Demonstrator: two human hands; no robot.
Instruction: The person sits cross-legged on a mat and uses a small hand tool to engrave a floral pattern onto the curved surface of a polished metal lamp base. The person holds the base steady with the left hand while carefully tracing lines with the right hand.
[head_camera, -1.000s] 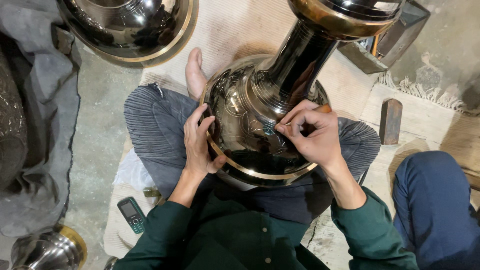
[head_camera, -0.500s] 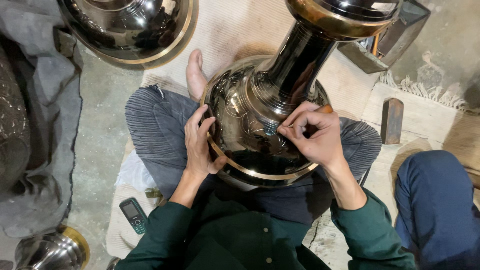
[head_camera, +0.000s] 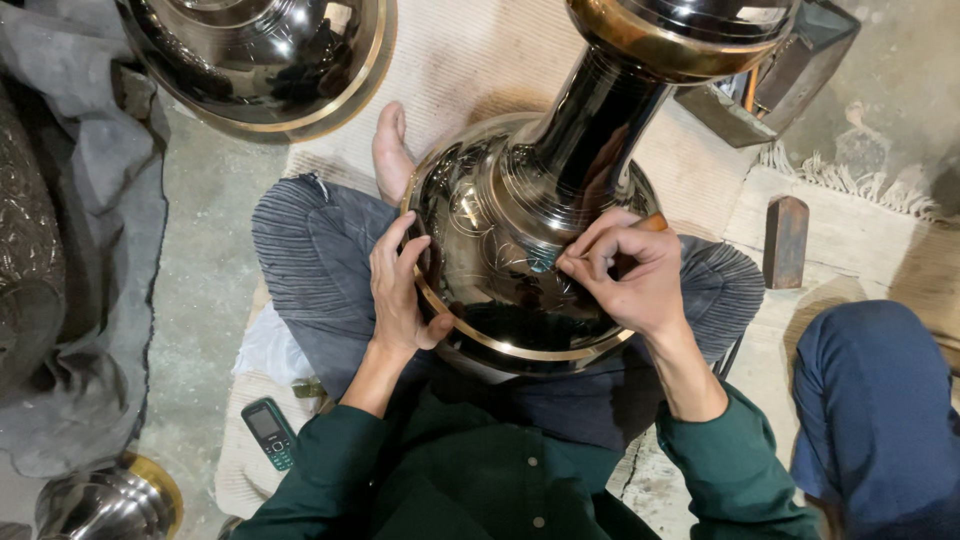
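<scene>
A bare concrete floor (head_camera: 205, 300) spreads below, partly covered by a pale woven mat (head_camera: 480, 70) on which the person sits cross-legged in grey striped trousers and a dark green shirt. The right hand (head_camera: 635, 275) has its grip closed tight, fingers pinched together around a small engraving tool (head_camera: 650, 222) whose brown end shows just above the knuckles; the fingertips press against the shoulder of a large polished metal vase (head_camera: 510, 250) that rests in the person's lap. The left hand (head_camera: 400, 290) lies open and flat against the vase's left side, fingers spread along its brass rim, holding nothing else. The vase's dark neck rises towards the camera, ending in a brass-edged mouth. Outward from the hands, a small mobile phone (head_camera: 268, 432) lies on the floor by the left elbow. A dark wooden block (head_camera: 786, 240) lies on the mat to the right, near another person's blue-clad knee (head_camera: 875, 400). A second shiny vessel (head_camera: 260, 60) sits at the upper left beside grey cloth (head_camera: 95, 300).
</scene>
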